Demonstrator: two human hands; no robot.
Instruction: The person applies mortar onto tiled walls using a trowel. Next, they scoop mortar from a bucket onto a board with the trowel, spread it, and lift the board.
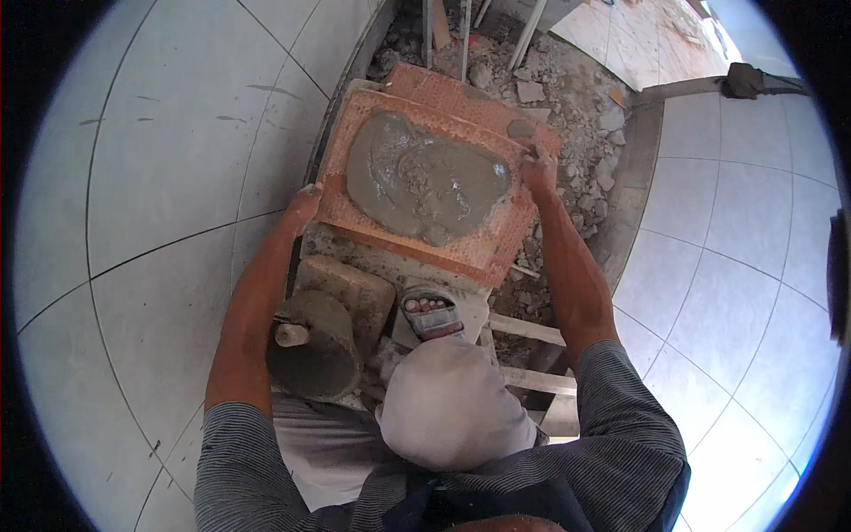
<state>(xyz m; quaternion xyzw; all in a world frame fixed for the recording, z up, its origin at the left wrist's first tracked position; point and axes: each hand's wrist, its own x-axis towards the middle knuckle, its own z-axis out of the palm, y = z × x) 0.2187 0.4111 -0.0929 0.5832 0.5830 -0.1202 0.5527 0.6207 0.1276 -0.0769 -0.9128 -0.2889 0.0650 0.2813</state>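
Between my hands lies an orange-red tile (346,213) with a textured surface facing up. A thick, wet patch of grey mortar (425,182) covers most of its middle. My left hand (306,207) grips the tile's left edge close to the near corner. On the opposite side, my right hand (538,173) holds the right edge, its fingers partly hidden. A second orange tile (523,232) shows underneath, sticking out behind and to the right, with a small mortar blob (520,129) near its far right part.
A bucket (315,355) with a tool handle (291,335) in it stands by my left forearm, beside a pale block (350,288). Broken rubble (585,168) fills the trench beyond. Large light tiles (168,177) flank both sides. Wooden slats (536,381) lie near my knee.
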